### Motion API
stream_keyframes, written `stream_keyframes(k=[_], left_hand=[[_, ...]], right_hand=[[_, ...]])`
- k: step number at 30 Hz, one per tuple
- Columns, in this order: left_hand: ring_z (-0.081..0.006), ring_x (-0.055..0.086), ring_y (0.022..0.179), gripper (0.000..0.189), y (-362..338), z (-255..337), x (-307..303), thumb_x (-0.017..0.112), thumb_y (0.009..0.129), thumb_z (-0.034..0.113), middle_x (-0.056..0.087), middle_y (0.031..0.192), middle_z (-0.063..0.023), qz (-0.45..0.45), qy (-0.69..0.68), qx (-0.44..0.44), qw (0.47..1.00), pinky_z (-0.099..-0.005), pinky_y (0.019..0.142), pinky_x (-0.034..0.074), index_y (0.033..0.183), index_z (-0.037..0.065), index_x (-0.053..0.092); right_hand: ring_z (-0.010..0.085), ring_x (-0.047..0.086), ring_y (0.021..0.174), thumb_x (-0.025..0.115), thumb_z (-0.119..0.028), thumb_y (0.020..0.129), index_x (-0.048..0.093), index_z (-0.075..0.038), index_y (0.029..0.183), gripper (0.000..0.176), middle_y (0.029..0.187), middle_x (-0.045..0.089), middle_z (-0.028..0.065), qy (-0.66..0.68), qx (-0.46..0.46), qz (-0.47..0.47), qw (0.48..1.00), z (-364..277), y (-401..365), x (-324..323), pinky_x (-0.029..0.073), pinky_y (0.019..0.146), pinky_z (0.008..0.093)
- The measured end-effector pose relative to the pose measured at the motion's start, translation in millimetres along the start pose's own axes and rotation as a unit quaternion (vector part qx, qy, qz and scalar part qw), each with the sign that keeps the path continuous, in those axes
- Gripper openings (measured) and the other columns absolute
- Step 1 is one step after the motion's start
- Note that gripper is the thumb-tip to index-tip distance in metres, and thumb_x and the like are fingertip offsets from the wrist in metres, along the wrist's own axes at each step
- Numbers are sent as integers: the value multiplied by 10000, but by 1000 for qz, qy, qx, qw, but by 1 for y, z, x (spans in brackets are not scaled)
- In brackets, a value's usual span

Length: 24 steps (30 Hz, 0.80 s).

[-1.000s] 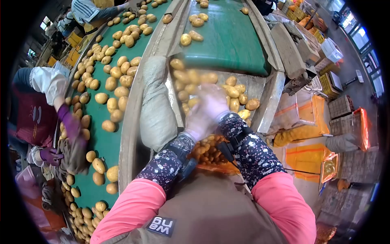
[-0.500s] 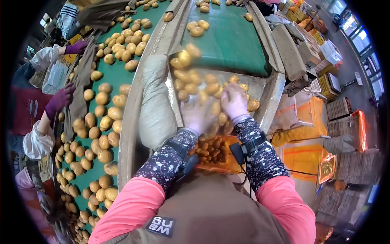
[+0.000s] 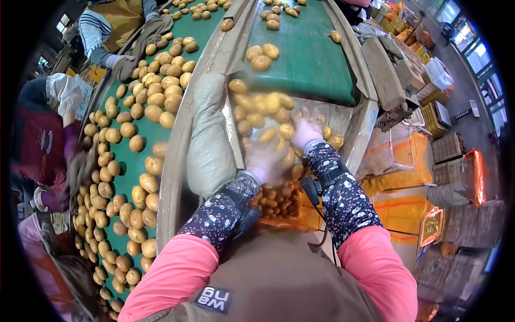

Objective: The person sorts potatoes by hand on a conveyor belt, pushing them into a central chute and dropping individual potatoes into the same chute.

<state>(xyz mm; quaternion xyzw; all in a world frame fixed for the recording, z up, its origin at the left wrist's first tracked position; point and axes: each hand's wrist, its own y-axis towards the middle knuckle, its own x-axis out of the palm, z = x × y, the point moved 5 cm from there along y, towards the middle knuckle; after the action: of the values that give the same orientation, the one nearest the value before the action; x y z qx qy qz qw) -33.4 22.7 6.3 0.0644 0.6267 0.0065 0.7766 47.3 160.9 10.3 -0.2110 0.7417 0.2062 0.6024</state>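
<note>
Several yellow potatoes (image 3: 263, 102) lie piled in the metal chute (image 3: 339, 114) at the end of the green belt. My left hand (image 3: 266, 161), gloved and smeared by motion, is at the lower left of the pile, so its fingers do not show clearly. Over the right side of the pile, my gloved right hand (image 3: 307, 130) touches potatoes with its fingers stretched forward and apart. Below the chute mouth, an orange mesh bag (image 3: 300, 214) holds many potatoes. Both wrists wear dark straps over flowered sleeves.
A second green belt (image 3: 140, 153) covered with potatoes runs along the left, where co-workers in gloves and aprons stand. A stuffed pale cloth roll (image 3: 206, 139) pads the chute's left side. Crates (image 3: 448, 153) and orange bags (image 3: 399, 209) stand at the right.
My right hand has shifted slightly up and my left hand slightly down. Potatoes in the chute have shifted. Across the left belt, co-workers' hands and the potatoes have moved.
</note>
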Motion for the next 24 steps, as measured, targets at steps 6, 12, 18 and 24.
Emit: stream_keyframes(k=[6, 12, 18, 24], left_hand=[[-291, 645, 1067, 419, 3, 2, 5, 673, 826, 401, 644, 1251, -121, -48, -16, -5, 999, -424, 908, 488, 1204, 225, 636], [-225, 612, 1108, 362, 0, -22, 51, 623, 902, 377, 679, 1144, -70, 51, -529, -134, 837, -425, 916, 495, 1130, 100, 669], [-245, 652, 1014, 411, -6, -31, 30, 683, 875, 348, 688, 1106, -96, 61, -417, -192, 886, -354, 904, 515, 1180, 79, 628], [-298, 668, 905, 274, -8, -5, 0, 629, 874, 323, 706, 999, -100, 58, -265, -160, 949, -403, 875, 517, 1049, 124, 700]], right_hand=[[353, 524, 1248, 665, -114, 753, 684, -40, 1088, 343, 1216, 627, 192, 171, -174, 157, 957, -59, 18, -26, 378, 1104, 462], [316, 374, 1430, 480, -168, 880, 571, -85, 1336, 473, 1450, 503, 153, 68, -188, 42, 979, -140, 26, 33, 189, 1208, 519], [406, 334, 1431, 495, -195, 887, 528, -145, 1398, 514, 1504, 455, 77, -31, -149, -166, 974, -146, 29, -17, 73, 1170, 672], [346, 610, 1111, 512, -150, 928, 650, -100, 1186, 298, 1172, 656, 142, -144, -76, 120, 979, -112, -4, 9, 284, 1057, 576]])
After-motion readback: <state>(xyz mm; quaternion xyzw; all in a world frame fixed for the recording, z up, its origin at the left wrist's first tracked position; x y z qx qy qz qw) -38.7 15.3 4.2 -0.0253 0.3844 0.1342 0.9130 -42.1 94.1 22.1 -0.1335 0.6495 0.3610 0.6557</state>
